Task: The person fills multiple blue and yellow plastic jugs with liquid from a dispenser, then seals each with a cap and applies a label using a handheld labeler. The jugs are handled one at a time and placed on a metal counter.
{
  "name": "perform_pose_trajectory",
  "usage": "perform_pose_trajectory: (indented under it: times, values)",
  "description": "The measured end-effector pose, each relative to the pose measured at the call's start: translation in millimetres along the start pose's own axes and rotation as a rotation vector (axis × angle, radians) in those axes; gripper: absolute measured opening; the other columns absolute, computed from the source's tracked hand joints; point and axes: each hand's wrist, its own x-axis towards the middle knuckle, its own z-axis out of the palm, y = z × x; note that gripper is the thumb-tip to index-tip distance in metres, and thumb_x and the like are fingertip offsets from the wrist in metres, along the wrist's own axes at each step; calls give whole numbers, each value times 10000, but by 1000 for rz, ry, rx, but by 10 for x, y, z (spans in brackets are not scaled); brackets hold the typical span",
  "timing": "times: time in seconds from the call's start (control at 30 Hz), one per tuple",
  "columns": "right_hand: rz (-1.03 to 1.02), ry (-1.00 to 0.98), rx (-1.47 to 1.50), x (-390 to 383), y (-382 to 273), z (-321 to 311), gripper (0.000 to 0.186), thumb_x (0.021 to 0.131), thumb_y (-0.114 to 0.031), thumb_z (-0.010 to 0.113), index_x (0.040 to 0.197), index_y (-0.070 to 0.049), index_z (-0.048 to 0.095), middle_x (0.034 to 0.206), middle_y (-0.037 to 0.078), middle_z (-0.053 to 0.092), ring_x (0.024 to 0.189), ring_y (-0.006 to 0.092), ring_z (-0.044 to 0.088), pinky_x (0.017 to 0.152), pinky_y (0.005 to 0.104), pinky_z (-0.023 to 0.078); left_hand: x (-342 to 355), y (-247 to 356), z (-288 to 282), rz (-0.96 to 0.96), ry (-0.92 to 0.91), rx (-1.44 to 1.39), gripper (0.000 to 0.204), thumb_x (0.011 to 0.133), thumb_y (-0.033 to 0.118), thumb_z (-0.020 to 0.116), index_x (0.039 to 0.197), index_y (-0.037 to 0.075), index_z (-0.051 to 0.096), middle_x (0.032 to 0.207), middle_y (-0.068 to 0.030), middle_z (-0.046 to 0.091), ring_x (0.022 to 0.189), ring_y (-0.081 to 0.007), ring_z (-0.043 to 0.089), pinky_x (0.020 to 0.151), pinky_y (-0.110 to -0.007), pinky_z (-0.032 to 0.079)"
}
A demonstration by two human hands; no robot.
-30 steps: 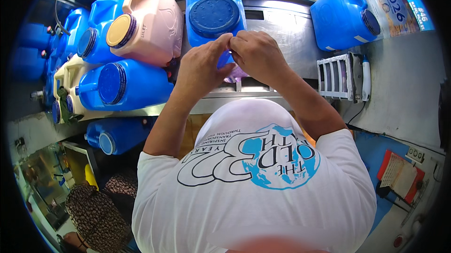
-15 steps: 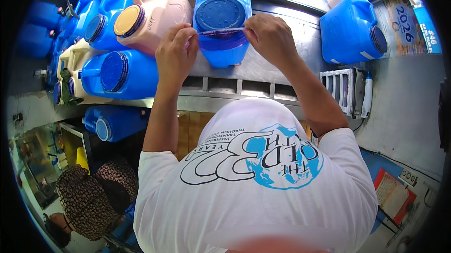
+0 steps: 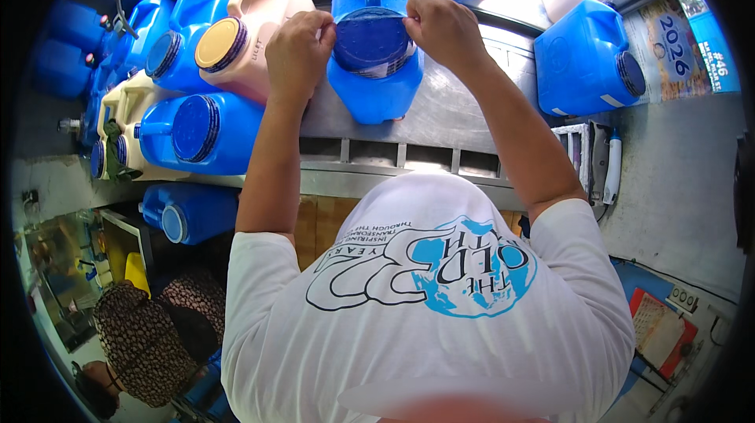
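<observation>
A blue plastic jug (image 3: 375,99) with a dark blue round cap (image 3: 366,38) stands upright on the steel counter before me. A thin, clear printed plastic band (image 3: 387,68) lies over and around the cap. My left hand (image 3: 297,52) is closed at the left of the cap, pinching the band's edge; the exact grip is partly hidden by my fingers. My right hand (image 3: 444,30) is closed at the cap's upper right, thumb and finger pinched on the band.
Several blue and beige jugs (image 3: 200,128) crowd the left side. Another blue jug (image 3: 582,61) stands right, above a white slatted rack (image 3: 570,148) beside a white handheld device (image 3: 613,160). A steel counter (image 3: 491,77) spans the middle. Another person (image 3: 141,344) is at lower left.
My hands were together below the cap, spread apart stretching the band, and have since moved up to either side of the cap, bringing the band over it.
</observation>
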Motion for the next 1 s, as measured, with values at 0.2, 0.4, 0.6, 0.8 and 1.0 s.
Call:
perform_pose_trajectory:
  times: [0.2, 0.4, 0.6, 0.8, 1.0]
  values:
    - [242, -300, 208, 321, 239, 162, 368, 891, -415, 619, 985, -66, 685, 981, 155, 696, 919, 303, 668, 838, 420, 513, 287, -277, 102, -214, -436, -248, 307, 876, 364, 635, 955, 83, 728, 869, -118, 715, 838, -259, 686, 748, -360, 520]
    - [273, 123, 387, -362, 762, -103, 497, 878, -520, 610, 1065, -63, 675, 1093, 140, 670, 1065, 342, 604, 932, 417, 469, 401, 10, 166, 110, -300, -181, 620, 867, 498, 639, 1300, 61, 558, 1228, -224, 602, 1161, -369, 556, 999, -420, 418]
    - [703, 415, -350, -2218, 1966, -944, 426, 804, -307, 711, 1175, -114, 629, 1241, 154, 593, 1179, 324, 535, 996, 435, 419, 389, 337, 300, 506, -487, -102, 717, 808, 526, 660, 1369, 107, 508, 1409, -212, 453, 1313, -413, 395, 1094, -487, 313]
    - [1407, 19, -735, -3984, 2574, -1610, 669, 815, -398, 681, 1377, -117, 448, 1247, 209, 553, 1200, 393, 503, 986, 513, 425, 426, 380, 415, 427, -592, -107, 772, 753, 560, 707, 1345, 98, 532, 1410, -215, 450, 1334, -418, 364, 1112, -502, 272]
    - [1417, 20, -589, -4109, 2710, -1546, 649, 792, -319, 701, 1339, -80, 446, 1271, 170, 537, 1125, 374, 580, 923, 458, 503, 377, 433, 281, 334, -577, -55, 893, 709, 703, 654, 1363, 111, 518, 1432, -205, 430, 1370, -409, 315, 1131, -523, 224]
